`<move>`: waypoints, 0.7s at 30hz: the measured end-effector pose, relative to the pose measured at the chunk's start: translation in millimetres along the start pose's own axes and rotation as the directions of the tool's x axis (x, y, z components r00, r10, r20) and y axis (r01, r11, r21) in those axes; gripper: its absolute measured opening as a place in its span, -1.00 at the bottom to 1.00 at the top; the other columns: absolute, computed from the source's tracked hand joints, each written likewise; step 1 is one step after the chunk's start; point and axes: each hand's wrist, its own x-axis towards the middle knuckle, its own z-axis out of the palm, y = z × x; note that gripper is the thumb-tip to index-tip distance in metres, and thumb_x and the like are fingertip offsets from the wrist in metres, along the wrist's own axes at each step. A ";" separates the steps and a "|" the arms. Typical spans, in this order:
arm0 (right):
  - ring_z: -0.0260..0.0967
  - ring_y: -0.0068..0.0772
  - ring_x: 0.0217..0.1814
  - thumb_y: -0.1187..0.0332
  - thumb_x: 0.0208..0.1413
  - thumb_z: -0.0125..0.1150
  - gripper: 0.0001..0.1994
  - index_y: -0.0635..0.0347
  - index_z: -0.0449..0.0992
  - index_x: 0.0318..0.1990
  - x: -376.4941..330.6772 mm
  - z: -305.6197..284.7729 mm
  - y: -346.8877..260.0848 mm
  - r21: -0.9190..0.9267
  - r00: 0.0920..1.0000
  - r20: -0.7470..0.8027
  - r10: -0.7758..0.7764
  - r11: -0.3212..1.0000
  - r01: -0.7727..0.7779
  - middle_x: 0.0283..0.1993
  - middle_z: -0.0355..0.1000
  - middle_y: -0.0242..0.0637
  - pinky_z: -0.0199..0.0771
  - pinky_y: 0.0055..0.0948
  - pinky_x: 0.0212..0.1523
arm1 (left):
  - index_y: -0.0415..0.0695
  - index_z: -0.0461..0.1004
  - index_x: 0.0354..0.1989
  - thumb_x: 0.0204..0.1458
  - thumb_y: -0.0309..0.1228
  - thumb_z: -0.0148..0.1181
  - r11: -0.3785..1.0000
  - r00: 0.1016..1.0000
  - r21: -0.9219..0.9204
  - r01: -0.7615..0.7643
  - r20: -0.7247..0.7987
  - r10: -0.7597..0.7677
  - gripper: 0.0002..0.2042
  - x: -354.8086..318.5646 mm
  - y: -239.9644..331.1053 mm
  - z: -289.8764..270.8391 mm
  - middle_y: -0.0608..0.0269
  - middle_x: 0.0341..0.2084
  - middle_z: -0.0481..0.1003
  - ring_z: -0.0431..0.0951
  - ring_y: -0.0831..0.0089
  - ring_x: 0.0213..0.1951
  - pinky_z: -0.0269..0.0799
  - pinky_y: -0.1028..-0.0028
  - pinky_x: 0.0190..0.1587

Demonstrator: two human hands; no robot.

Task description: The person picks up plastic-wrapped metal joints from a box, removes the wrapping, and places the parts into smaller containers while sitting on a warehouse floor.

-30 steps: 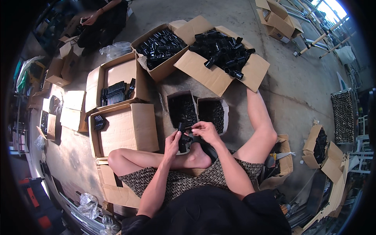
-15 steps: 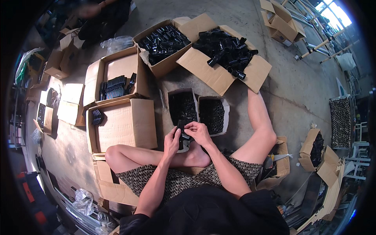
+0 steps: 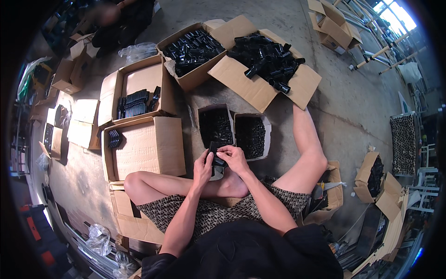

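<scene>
Between my legs, my left hand (image 3: 203,166) is closed around a black, angled tube-like part (image 3: 214,147), which stands upright in its grip. The fingers of my right hand (image 3: 233,158) are pinched together against the side of the same part. Whether a smaller piece sits between those fingertips is hidden. Just beyond my hands are two small open boxes: the left box (image 3: 199,122) and the right box (image 3: 268,130) both contain many small black pieces.
Farther off, one carton (image 3: 189,83) and a spread-open carton (image 3: 248,91) are heaped with black tube parts. On the left, an upper carton (image 3: 108,95) and a lower carton (image 3: 169,144) contain rows of black parts. Another person (image 3: 125,23) crouches at the far left.
My right fingertips have shifted slightly against the black part, and its shiny side now looks darker. My left hand keeps its grip.
</scene>
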 end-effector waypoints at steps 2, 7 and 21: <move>0.52 -0.57 -0.29 0.38 0.14 0.31 -0.79 0.37 0.60 -0.18 0.8 2.4 6.6 -0.059 1.000 -0.019 -0.005 0.998 0.004 -0.33 0.61 -0.23 0.49 -0.53 -0.28 | -0.28 0.51 0.02 0.27 -0.29 0.06 1.000 1.000 -0.011 -0.008 0.002 0.008 -0.68 -0.7 4.4 0.7 0.13 -0.39 0.60 0.54 0.49 -0.36 0.46 0.45 -0.28; 0.52 -0.50 -0.32 0.25 0.23 0.20 -0.71 0.38 0.58 -0.18 2.0 8.7 16.3 -0.269 0.994 -0.071 -0.089 0.961 0.067 -0.36 0.59 -0.16 0.47 -0.43 -0.28 | -0.28 0.51 0.02 0.27 -0.27 0.06 0.998 0.999 0.052 0.028 0.017 -0.029 -0.67 -3.8 21.7 0.6 0.04 -0.33 0.61 0.56 0.40 -0.30 0.47 0.41 -0.21; 0.49 -0.51 -0.28 0.28 0.19 0.26 -0.73 0.37 0.53 -0.19 -1.4 -0.7 5.7 -0.216 0.999 0.024 -0.032 0.976 0.036 -0.32 0.55 -0.20 0.49 -0.43 -0.25 | -0.25 0.52 -0.02 0.27 -0.28 0.05 1.000 0.999 0.015 -0.004 0.042 0.003 -0.70 -3.0 5.0 -0.1 0.09 -0.39 0.60 0.54 0.46 -0.35 0.45 0.42 -0.26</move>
